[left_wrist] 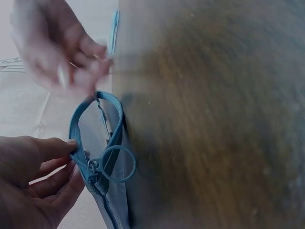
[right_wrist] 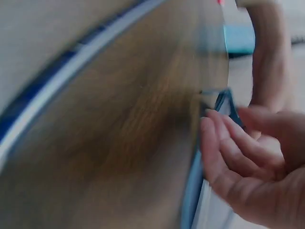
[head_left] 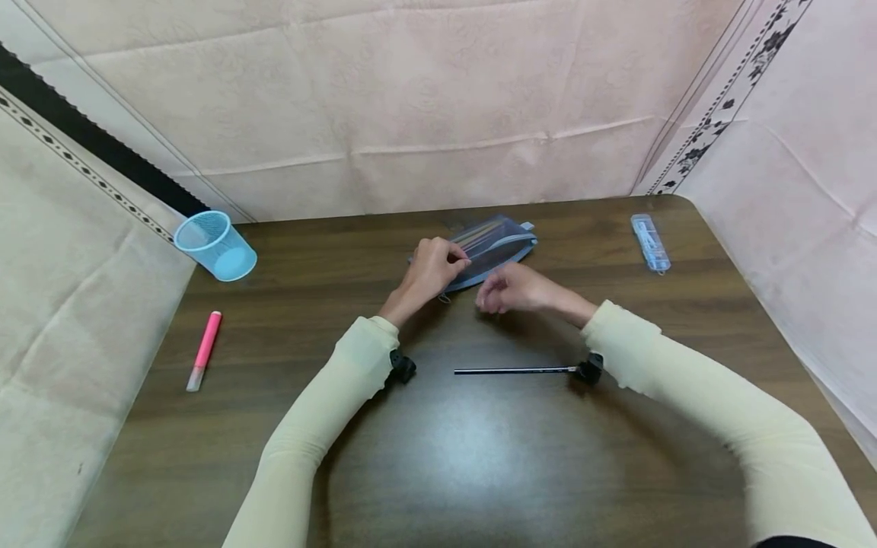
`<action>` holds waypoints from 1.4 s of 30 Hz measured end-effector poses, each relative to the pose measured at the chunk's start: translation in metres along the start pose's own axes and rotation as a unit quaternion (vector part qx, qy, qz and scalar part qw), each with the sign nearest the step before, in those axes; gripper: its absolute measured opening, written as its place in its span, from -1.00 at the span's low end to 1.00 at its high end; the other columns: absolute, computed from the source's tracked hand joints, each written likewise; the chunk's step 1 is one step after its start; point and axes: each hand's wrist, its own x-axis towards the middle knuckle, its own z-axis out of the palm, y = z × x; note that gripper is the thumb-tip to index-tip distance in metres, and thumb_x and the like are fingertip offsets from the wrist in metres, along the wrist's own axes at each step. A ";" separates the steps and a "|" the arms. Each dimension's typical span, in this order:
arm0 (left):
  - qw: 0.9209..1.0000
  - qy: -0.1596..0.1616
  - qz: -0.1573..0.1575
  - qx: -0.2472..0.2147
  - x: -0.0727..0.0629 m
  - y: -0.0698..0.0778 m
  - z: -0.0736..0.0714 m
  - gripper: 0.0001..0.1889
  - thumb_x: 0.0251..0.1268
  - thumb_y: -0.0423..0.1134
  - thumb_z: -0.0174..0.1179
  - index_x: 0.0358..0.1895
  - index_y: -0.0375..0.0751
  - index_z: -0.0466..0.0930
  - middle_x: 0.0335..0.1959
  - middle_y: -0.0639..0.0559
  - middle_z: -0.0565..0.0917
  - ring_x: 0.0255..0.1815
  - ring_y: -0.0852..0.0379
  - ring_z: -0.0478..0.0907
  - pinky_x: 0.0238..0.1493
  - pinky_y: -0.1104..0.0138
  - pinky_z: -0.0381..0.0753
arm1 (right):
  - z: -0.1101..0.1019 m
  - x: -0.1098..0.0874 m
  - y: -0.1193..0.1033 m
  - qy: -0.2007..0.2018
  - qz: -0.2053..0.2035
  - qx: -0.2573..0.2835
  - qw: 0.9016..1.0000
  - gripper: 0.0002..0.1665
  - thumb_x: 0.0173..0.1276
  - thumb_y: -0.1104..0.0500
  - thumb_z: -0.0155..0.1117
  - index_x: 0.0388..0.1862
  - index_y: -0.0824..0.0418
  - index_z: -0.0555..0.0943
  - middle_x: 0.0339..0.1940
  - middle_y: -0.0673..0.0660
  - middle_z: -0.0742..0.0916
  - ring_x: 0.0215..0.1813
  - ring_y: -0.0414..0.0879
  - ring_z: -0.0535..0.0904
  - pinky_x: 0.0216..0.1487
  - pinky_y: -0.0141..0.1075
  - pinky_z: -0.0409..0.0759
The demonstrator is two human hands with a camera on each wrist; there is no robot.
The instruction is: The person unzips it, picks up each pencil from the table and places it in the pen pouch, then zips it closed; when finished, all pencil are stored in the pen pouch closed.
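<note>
A blue zippered mesh pencil case (head_left: 495,253) lies near the table's far edge, its zipped mouth gaping. Thin light streaks show through its mesh. My left hand (head_left: 428,270) pinches the rim of the mouth between thumb and fingers, beside the zip's ring pull (left_wrist: 119,163) in the left wrist view. At the other end of the mouth is my right hand (head_left: 515,289), blurred, its fingers loosely bent with nothing seen in them. Whether it touches the case I cannot tell. A slim dark pencil (head_left: 514,371) lies on the table below the right wrist.
A light blue cup-shaped pen holder (head_left: 215,245) leans at the far left corner. Nearer on that side lies a pink marker (head_left: 205,346). A small light blue see-through item (head_left: 650,242) rests at the far right. Pale cloth (head_left: 411,114) hangs behind the wooden table (head_left: 384,472).
</note>
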 end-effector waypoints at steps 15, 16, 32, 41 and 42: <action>1.000 -0.011 -0.014 0.000 0.000 0.000 0.001 -0.80 0.42 -0.18 0.28 -0.10 -0.19 0.81 -0.13 -0.07 0.82 -0.20 0.08 0.72 -0.15 0.26 0.69 | 0.036 -0.077 0.015 -0.073 -0.085 -0.271 0.956 -0.81 0.26 0.13 0.50 -0.42 0.11 0.62 -0.55 -0.11 0.60 -0.52 -0.31 0.45 -0.48 -0.43 0.42; 1.000 -0.012 -0.015 0.000 -0.001 0.000 0.001 -0.80 0.42 -0.18 0.28 -0.10 -0.20 0.81 -0.13 -0.07 0.82 -0.20 0.07 0.72 -0.16 0.26 0.70 | 0.037 -0.077 0.017 -0.074 -0.090 -0.262 0.958 -0.82 0.28 0.15 0.48 -0.41 0.10 0.62 -0.54 -0.11 0.60 -0.52 -0.31 0.44 -0.48 -0.44 0.42; 1.000 0.006 -0.007 -0.001 0.001 0.000 0.004 -0.83 0.40 -0.21 0.29 -0.16 -0.20 0.83 -0.22 -0.06 0.83 -0.21 0.09 0.74 -0.16 0.26 0.71 | 0.012 -0.057 0.029 -0.154 -0.009 0.065 0.986 -0.78 0.44 0.33 0.15 -0.08 0.47 0.64 -0.34 0.06 0.72 -0.36 -0.21 0.56 -0.33 -0.40 0.58; 1.000 0.010 -0.003 -0.009 -0.001 0.001 0.001 -0.82 0.42 -0.22 0.27 -0.14 -0.20 0.82 -0.21 -0.07 0.83 -0.29 0.11 0.73 -0.24 0.28 0.70 | -0.006 -0.040 0.045 -0.074 0.102 0.424 0.897 -0.76 0.57 0.35 0.04 -0.06 0.36 0.67 -0.25 0.07 0.78 -0.23 -0.21 0.71 -0.07 -0.42 0.69; 1.000 0.009 -0.002 -0.010 -0.001 0.002 0.002 -0.82 0.42 -0.22 0.27 -0.14 -0.20 0.82 -0.21 -0.07 0.83 -0.30 0.11 0.73 -0.24 0.28 0.70 | -0.008 -0.037 0.046 -0.061 0.107 0.451 0.884 -0.74 0.57 0.36 0.03 -0.12 0.32 0.69 -0.26 0.07 0.79 -0.22 -0.20 0.73 -0.06 -0.41 0.69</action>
